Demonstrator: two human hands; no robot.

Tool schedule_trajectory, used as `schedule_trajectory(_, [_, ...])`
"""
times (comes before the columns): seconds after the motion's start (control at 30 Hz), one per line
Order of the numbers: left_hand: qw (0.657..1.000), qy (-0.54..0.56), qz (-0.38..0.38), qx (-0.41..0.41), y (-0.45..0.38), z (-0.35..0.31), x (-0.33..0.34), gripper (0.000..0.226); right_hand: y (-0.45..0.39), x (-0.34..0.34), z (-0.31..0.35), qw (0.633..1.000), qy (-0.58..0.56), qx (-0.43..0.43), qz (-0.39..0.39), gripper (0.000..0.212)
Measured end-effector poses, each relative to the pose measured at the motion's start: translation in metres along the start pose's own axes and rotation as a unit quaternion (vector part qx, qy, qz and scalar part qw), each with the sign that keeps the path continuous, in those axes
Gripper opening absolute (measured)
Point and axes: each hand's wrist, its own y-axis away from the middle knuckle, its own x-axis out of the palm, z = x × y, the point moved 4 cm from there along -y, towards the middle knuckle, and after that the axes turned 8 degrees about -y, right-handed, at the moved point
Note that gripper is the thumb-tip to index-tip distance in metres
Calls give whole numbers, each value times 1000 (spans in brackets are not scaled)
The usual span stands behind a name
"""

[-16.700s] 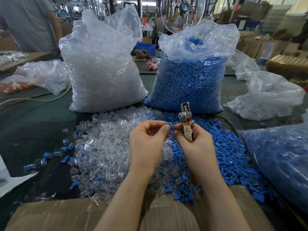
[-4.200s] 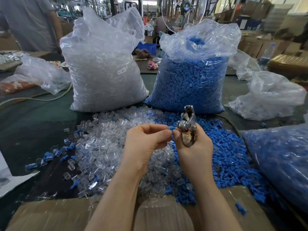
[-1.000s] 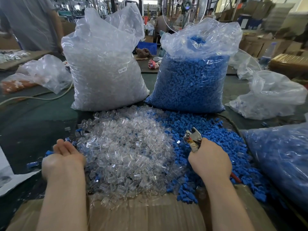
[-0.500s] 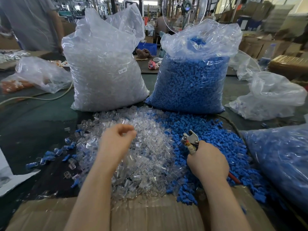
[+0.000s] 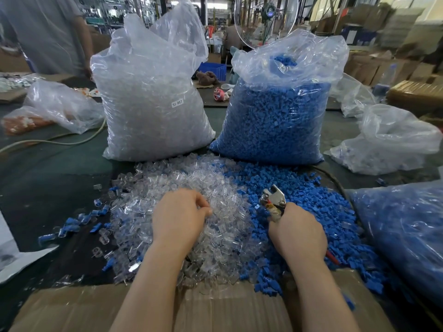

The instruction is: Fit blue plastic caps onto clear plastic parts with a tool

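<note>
Clear plastic parts (image 5: pixel 191 200) in a loose heap are pinched by the left hand (image 5: pixel 178 216). A shiny metal tool (image 5: pixel 273 200) is gripped by the right hand (image 5: pixel 297 231) over small blue plastic caps (image 5: pixel 311 195).

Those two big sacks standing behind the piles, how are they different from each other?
The left sack is filled with clear plastic parts, the right sack with blue caps. The left sack carries a small white label; none shows on the right sack. The left sack's neck rises higher than the right sack's. Both are clear plastic bags, open at the top, standing side by side on the table.
</note>
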Motion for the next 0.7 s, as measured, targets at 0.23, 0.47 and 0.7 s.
schedule_trajectory(0.23, [985, 170, -8, -2, -1, -3, -2, 11, -4, -3, 1, 992, -114, -20, -41, 35])
schedule_trajectory(0.47, [906, 415, 81, -7, 1, -16, 0, 19, -4, -7, 7, 945, -313, -88, -39, 12])
schedule_trajectory(0.7, [873, 473, 119, 9, 8, -33, 2, 19, 4, -6, 17, 892, -427, -146, -6, 9])
